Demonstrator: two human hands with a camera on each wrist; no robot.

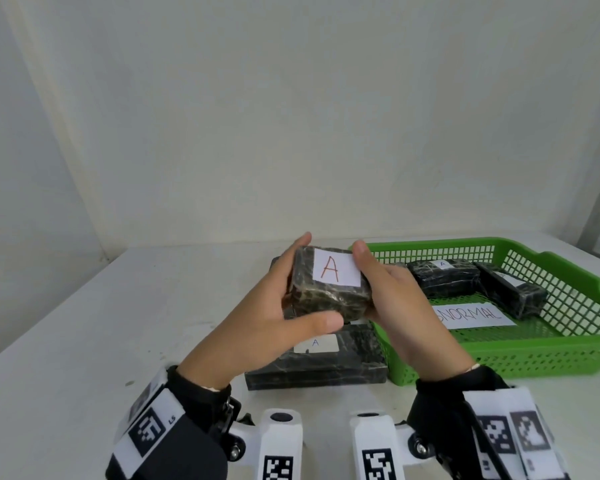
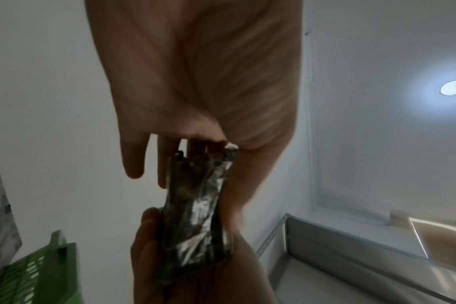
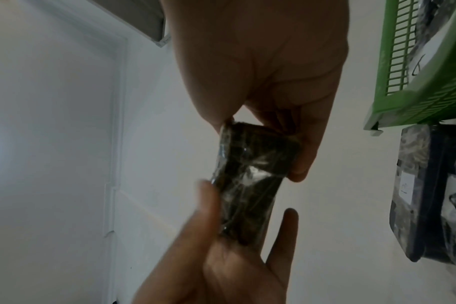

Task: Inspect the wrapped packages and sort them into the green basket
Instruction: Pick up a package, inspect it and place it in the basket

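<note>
Both hands hold one dark wrapped package (image 1: 329,287) above the white worktop (image 1: 84,323), its white "A" label facing up; the left hand (image 1: 257,320) has its grip clamped on the left end, the right hand (image 1: 399,299) on the right end; the green basket (image 1: 568,351), just right, holds two packages (image 1: 444,277) and a paper sign (image 1: 471,315); another package (image 1: 326,362) lies beneath the hands.

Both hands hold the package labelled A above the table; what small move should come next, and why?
Probably carry the held package rightward over the green basket: both hands, left hand and right hand, already grip it, label up, and two wrapped packages already lie there.
</note>
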